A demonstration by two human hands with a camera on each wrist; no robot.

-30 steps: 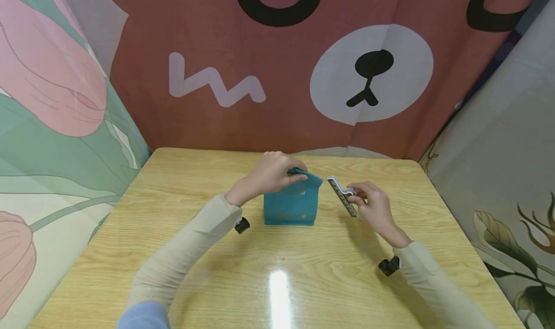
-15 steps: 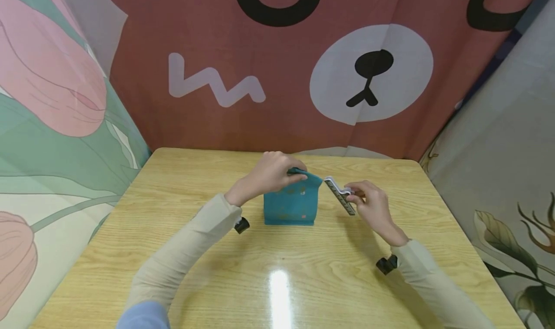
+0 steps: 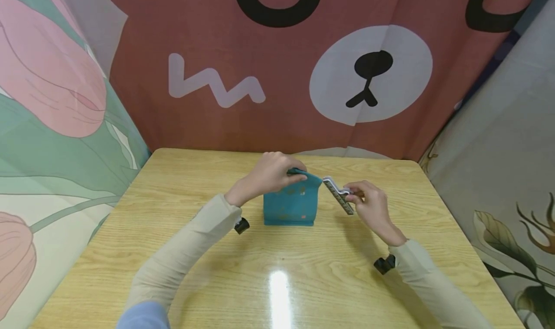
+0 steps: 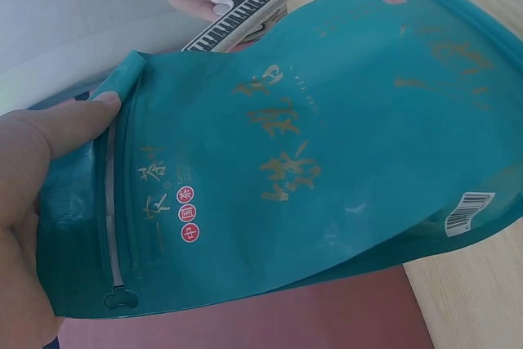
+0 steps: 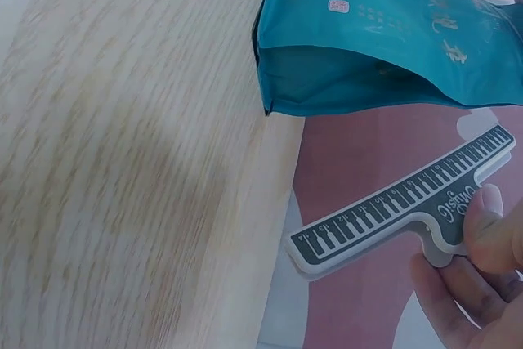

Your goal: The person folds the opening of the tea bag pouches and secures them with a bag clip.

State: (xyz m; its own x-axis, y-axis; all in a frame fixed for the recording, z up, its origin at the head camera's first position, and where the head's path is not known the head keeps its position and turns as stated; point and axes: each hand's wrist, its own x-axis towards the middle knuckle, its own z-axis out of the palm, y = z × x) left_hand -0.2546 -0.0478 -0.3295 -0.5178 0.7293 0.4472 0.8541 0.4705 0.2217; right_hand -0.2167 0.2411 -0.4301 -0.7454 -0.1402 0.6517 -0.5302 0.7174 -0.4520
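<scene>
A teal tea pouch (image 3: 290,206) with gold lettering stands upright on the wooden table. My left hand (image 3: 275,172) grips its folded-over top edge; in the left wrist view the thumb presses on the fold beside the zip strip (image 4: 114,202). To the right, my right hand (image 3: 370,206) pinches the handle of a long clip (image 5: 400,198) printed with piano keys and the word "Music". The clip is held tilted in the air, its upper end close to the pouch's top right corner. Whether the two touch, I cannot tell. The clip's jaws look closed.
The wooden table (image 3: 195,281) has rounded back corners. Behind it hangs a cloth (image 3: 208,126) with a bear print, and patterned curtains (image 3: 511,175) close in both sides. Small black cameras sit at both wrists.
My right hand has moved slightly left, bringing the clip nearer to the pouch's top corner. The left hand and the pouch have stayed in place.
</scene>
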